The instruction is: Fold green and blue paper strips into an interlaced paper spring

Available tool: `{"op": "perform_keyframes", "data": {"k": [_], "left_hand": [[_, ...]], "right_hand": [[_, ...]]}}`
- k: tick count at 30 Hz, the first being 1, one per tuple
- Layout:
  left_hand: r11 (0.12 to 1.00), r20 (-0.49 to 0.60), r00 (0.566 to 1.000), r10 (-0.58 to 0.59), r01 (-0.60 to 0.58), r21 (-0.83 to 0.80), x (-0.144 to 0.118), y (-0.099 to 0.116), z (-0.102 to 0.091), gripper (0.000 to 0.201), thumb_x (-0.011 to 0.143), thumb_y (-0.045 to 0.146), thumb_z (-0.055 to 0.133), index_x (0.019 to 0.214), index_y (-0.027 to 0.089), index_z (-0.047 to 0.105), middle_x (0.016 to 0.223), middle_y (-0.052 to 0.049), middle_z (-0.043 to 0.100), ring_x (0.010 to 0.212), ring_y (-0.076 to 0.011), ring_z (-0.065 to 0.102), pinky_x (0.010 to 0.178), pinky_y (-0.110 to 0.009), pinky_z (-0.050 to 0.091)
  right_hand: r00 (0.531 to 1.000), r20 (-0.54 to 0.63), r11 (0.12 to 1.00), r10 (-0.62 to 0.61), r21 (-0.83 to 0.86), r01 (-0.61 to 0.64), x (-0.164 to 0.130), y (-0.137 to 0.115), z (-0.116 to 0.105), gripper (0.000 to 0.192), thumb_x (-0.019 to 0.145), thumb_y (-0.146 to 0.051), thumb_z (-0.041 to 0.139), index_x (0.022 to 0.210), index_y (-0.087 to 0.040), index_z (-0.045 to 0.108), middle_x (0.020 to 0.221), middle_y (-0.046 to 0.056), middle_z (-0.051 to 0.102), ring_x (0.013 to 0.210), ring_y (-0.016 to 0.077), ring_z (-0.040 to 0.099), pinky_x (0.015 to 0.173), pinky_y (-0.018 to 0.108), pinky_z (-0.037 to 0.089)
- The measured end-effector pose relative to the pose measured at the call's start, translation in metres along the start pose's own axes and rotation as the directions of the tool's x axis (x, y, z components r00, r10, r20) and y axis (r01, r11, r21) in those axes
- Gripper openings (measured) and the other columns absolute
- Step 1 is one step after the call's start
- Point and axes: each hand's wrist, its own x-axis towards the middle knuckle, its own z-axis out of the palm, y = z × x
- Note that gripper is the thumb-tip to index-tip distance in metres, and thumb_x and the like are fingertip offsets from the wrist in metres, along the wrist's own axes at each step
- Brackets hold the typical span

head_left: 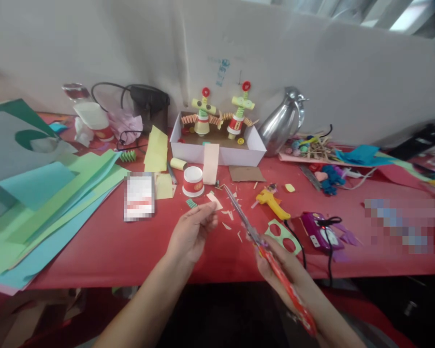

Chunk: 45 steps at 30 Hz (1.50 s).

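Observation:
Between the thumb and fingers of my left hand (196,226) is a small piece of pale pink paper (213,200). My right hand (277,263) grips a pair of red-handled scissors (253,235), whose long blades point up and left, just right of the paper and apart from it. Thin paper scraps (226,225) lie on the red table below the blades. Beyond my left hand stands a red and white paper cup (193,182). Behind it, a pale pink strip (210,164) leans against a white box (188,152) bearing two paper-cup figures (202,122).
A yellow glue gun (273,204) lies right of the scissors, near a green sheet with round holes (283,237) and a purple corded device (321,232). Coloured paper sheets (54,193) cover the left side. A steel jug (284,121) stands at the back.

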Motion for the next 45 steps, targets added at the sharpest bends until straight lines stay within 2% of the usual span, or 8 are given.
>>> {"op": "perform_keyframes", "data": {"k": [3, 9, 13, 22, 38, 41, 43, 45], "left_hand": [[0.998, -0.049, 0.999, -0.001, -0.002, -0.063, 0.002, 0.001, 0.002, 0.007, 0.075, 0.006, 0.074, 0.081, 0.005, 0.075, 0.075, -0.007, 0.07, 0.063, -0.0085, 0.065, 0.061, -0.015, 0.058], [0.98, -0.149, 0.987, -0.06, 0.03, -0.196, 0.002, 0.007, 0.008, 0.01, 0.083, 0.009, 0.064, 0.076, 0.007, 0.069, 0.071, -0.008, 0.07, 0.062, -0.0132, 0.068, 0.061, -0.021, 0.062], [0.978, -0.142, 0.988, -0.065, 0.035, -0.204, 0.003, 0.009, 0.006, 0.02, 0.087, 0.022, 0.062, 0.076, 0.008, 0.069, 0.071, -0.01, 0.07, 0.065, -0.0173, 0.07, 0.062, -0.025, 0.063], [0.999, -0.05, 0.999, 0.01, -0.012, -0.041, 0.01, -0.002, -0.004, 0.008, 0.075, 0.005, 0.073, 0.082, 0.008, 0.073, 0.075, -0.007, 0.072, 0.066, -0.0108, 0.069, 0.063, -0.017, 0.059], [0.928, 0.05, 0.967, 0.251, -0.255, 0.273, 0.006, -0.004, -0.011, 0.035, 0.067, 0.024, 0.084, 0.098, 0.014, 0.07, 0.076, -0.003, 0.072, 0.067, -0.0115, 0.067, 0.074, -0.026, 0.055], [0.91, 0.06, 0.962, 0.266, -0.271, 0.314, 0.009, -0.004, -0.011, 0.038, 0.067, 0.025, 0.083, 0.101, 0.014, 0.069, 0.075, -0.004, 0.073, 0.067, -0.0118, 0.067, 0.073, -0.026, 0.053], [0.909, 0.067, 0.963, 0.263, -0.27, 0.317, 0.011, -0.004, -0.009, 0.041, 0.066, 0.025, 0.084, 0.102, 0.014, 0.069, 0.074, -0.004, 0.073, 0.066, -0.012, 0.066, 0.072, -0.026, 0.053], [0.909, 0.078, 0.963, 0.258, -0.269, 0.317, 0.015, -0.003, -0.007, 0.043, 0.064, 0.024, 0.085, 0.103, 0.014, 0.07, 0.072, -0.003, 0.073, 0.065, -0.0121, 0.066, 0.072, -0.026, 0.053]], "right_hand": [[0.999, -0.019, 0.973, 0.037, -0.229, -0.041, 0.012, 0.002, -0.004, 0.042, 0.091, -0.047, 0.054, 0.127, -0.025, 0.053, 0.085, 0.003, 0.067, 0.075, 0.0206, 0.066, 0.066, 0.029, 0.049], [0.983, -0.169, 0.729, 0.068, -0.665, -0.165, 0.049, 0.019, 0.008, 0.04, 0.092, -0.036, 0.048, 0.127, -0.018, 0.053, 0.095, 0.014, 0.07, 0.088, 0.0323, 0.068, 0.069, 0.036, 0.045], [0.981, -0.182, 0.722, 0.065, -0.67, -0.173, 0.068, 0.026, 0.014, 0.041, 0.092, -0.035, 0.048, 0.127, -0.015, 0.053, 0.097, 0.017, 0.071, 0.089, 0.0341, 0.069, 0.071, 0.037, 0.044], [0.986, -0.165, 0.945, -0.002, -0.324, -0.052, 0.051, 0.03, 0.011, 0.048, 0.09, -0.042, 0.048, 0.13, -0.018, 0.055, 0.11, 0.012, 0.072, 0.097, 0.0297, 0.068, 0.083, 0.04, 0.049], [0.986, -0.154, 0.594, -0.059, -0.8, -0.089, 0.065, 0.014, 0.012, 0.035, 0.09, -0.03, 0.054, 0.122, -0.017, 0.063, 0.098, 0.017, 0.067, 0.093, 0.033, 0.064, 0.073, 0.039, 0.046], [0.969, -0.187, 0.725, -0.162, -0.689, -0.012, 0.07, 0.001, 0.012, 0.027, 0.091, -0.028, 0.053, 0.112, -0.02, 0.067, 0.105, 0.016, 0.066, 0.103, 0.0336, 0.06, 0.078, 0.04, 0.048], [0.964, -0.196, 0.918, -0.18, -0.386, 0.093, 0.079, -0.007, 0.014, 0.026, 0.092, -0.033, 0.054, 0.113, -0.023, 0.065, 0.107, 0.013, 0.067, 0.102, 0.0284, 0.062, 0.08, 0.039, 0.05], [0.983, -0.128, 0.989, -0.135, 0.037, 0.14, 0.094, -0.014, 0.019, 0.029, 0.089, -0.043, 0.061, 0.11, -0.023, 0.064, 0.102, 0.008, 0.069, 0.091, 0.0224, 0.065, 0.076, 0.034, 0.052]]}}
